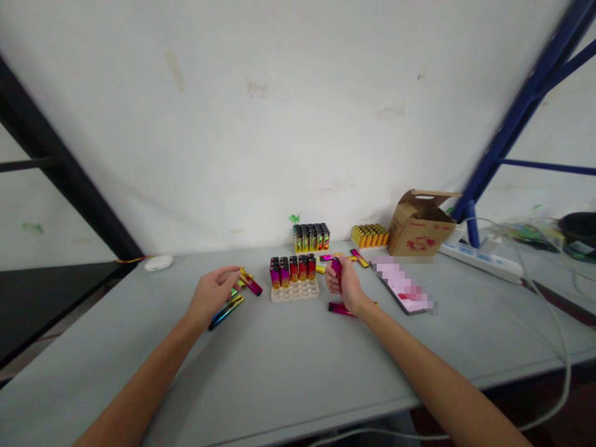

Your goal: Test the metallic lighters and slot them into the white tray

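Observation:
My left hand (212,297) pinches the yellow end of a red-and-yellow lighter (252,284), whose dark end points right and down. Below that hand a blue-and-yellow lighter (226,312) lies on the table, with another greenish one partly hidden behind the fingers. A purple lighter (336,268) stands upright in the closed fingers of my right hand (348,287). Beneath the right wrist lies a magenta lighter (341,308). Between my hands sits a pale tray (295,297) with holes; upright purple and red lighters (301,268) fill its back part, while front holes show bare.
Behind the tray stands a block of black-topped lighters (311,238). To its right are a yellow block of lighters (370,236), an open cardboard box (419,226), a phone (401,285) and a power strip (484,259). A white case (159,263) lies far left.

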`<action>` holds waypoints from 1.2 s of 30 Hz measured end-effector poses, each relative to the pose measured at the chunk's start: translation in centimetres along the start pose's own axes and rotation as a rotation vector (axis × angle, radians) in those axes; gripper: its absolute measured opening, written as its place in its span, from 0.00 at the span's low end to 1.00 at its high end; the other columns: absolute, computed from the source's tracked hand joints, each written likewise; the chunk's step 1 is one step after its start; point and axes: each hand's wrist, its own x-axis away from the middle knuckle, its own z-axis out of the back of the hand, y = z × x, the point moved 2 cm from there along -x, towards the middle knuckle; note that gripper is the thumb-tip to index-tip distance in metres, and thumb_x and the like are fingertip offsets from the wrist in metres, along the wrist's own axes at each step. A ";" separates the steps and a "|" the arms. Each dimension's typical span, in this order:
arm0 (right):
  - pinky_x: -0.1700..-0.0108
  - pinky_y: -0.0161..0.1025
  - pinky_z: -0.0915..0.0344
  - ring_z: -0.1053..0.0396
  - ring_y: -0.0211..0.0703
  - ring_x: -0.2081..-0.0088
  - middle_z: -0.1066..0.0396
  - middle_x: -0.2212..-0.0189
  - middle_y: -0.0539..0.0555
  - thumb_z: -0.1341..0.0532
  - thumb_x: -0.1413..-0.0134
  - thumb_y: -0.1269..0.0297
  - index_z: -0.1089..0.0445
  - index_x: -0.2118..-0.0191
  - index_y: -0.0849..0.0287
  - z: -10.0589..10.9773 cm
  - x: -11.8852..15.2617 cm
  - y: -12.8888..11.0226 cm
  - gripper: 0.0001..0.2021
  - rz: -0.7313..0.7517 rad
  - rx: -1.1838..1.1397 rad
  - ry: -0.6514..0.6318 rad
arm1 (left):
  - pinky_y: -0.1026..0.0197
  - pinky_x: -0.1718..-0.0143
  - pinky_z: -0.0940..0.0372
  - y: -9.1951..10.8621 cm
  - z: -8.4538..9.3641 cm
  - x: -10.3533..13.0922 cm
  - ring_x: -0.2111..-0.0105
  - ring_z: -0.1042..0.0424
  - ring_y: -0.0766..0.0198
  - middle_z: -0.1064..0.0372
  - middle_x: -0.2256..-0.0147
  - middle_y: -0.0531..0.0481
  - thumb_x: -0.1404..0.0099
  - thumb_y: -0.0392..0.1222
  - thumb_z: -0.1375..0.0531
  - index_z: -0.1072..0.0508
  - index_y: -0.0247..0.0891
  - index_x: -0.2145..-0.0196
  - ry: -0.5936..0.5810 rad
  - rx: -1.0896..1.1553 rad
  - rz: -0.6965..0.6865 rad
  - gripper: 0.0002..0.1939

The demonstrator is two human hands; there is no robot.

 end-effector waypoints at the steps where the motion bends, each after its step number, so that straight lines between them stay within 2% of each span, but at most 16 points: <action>1: 0.84 0.31 0.61 0.62 0.30 0.87 0.58 0.89 0.41 0.51 0.49 0.42 0.49 0.83 0.55 0.1 0.0 -0.1 0.24 -0.005 0.002 0.001 | 0.63 0.77 0.37 -0.1 0.0 -0.1 0.76 0.29 0.61 0.27 0.78 0.50 0.52 0.54 0.40 0.25 0.33 0.60 0.009 0.034 0.007 0.26; 5: 0.82 0.32 0.50 0.56 0.32 0.86 0.56 0.89 0.42 0.51 0.48 0.44 0.49 0.84 0.55 0.2 -0.1 -0.4 0.23 0.052 0.030 0.002 | 0.62 0.72 0.35 -0.8 -0.3 -0.5 0.66 0.24 0.56 0.23 0.67 0.42 0.52 0.50 0.37 0.25 0.32 0.60 -0.009 0.249 0.101 0.24; 7: 0.81 0.32 0.48 0.55 0.32 0.86 0.55 0.89 0.43 0.52 0.47 0.44 0.49 0.84 0.55 0.3 -0.1 -0.4 0.23 0.061 0.036 -0.010 | 0.61 0.70 0.34 -1.2 -0.4 -0.6 0.65 0.24 0.56 0.22 0.65 0.42 0.53 0.49 0.36 0.26 0.32 0.60 -0.010 0.314 0.140 0.24; 12: 0.82 0.32 0.55 0.55 0.32 0.86 0.53 0.87 0.43 0.53 0.49 0.43 0.48 0.82 0.55 0.6 -0.5 0.1 0.22 0.032 -0.004 -0.047 | 0.61 0.68 0.32 -2.0 -0.5 -1.0 0.65 0.24 0.57 0.22 0.67 0.43 0.51 0.50 0.37 0.26 0.32 0.59 -0.017 0.326 0.115 0.24; 15: 0.82 0.32 0.56 0.54 0.32 0.85 0.51 0.87 0.44 0.54 0.50 0.44 0.49 0.81 0.55 0.7 -0.5 0.3 0.21 0.041 -0.031 -0.069 | 0.61 0.69 0.31 -1.9 -0.5 -1.0 0.68 0.24 0.57 0.22 0.68 0.45 0.51 0.50 0.38 0.25 0.32 0.60 0.002 0.285 0.079 0.22; 19: 0.82 0.31 0.59 0.60 0.31 0.85 0.56 0.87 0.42 0.54 0.49 0.47 0.50 0.82 0.55 0.7 -0.5 0.2 0.19 -0.014 -0.059 -0.067 | 0.62 0.72 0.31 -0.9 -0.5 -0.4 0.71 0.24 0.60 0.23 0.73 0.48 0.49 0.46 0.39 0.25 0.34 0.62 0.046 0.203 0.087 0.18; 23: 0.82 0.31 0.64 0.65 0.31 0.85 0.60 0.87 0.41 0.54 0.50 0.49 0.52 0.82 0.55 0.7 -0.5 0.0 0.18 -0.076 -0.099 -0.043 | 0.63 0.69 0.30 -0.1 -0.7 0.0 0.70 0.23 0.61 0.23 0.73 0.49 0.47 0.41 0.41 0.25 0.34 0.61 0.032 0.201 0.131 0.15; 28: 0.82 0.30 0.65 0.65 0.31 0.84 0.60 0.86 0.41 0.54 0.50 0.51 0.52 0.81 0.55 0.5 -0.3 -0.2 0.17 -0.080 -0.130 -0.030 | 0.63 0.65 0.29 0.0 -0.8 0.1 0.68 0.22 0.61 0.22 0.72 0.48 0.45 0.38 0.41 0.26 0.34 0.59 0.002 0.228 0.135 0.14; 36: 0.82 0.31 0.65 0.65 0.31 0.84 0.59 0.86 0.41 0.53 0.49 0.53 0.51 0.80 0.55 -0.2 0.2 -0.4 0.15 -0.090 -0.104 -0.061 | 0.63 0.66 0.28 0.3 -0.7 0.2 0.69 0.22 0.60 0.22 0.73 0.48 0.44 0.36 0.42 0.26 0.34 0.61 0.016 0.195 0.125 0.12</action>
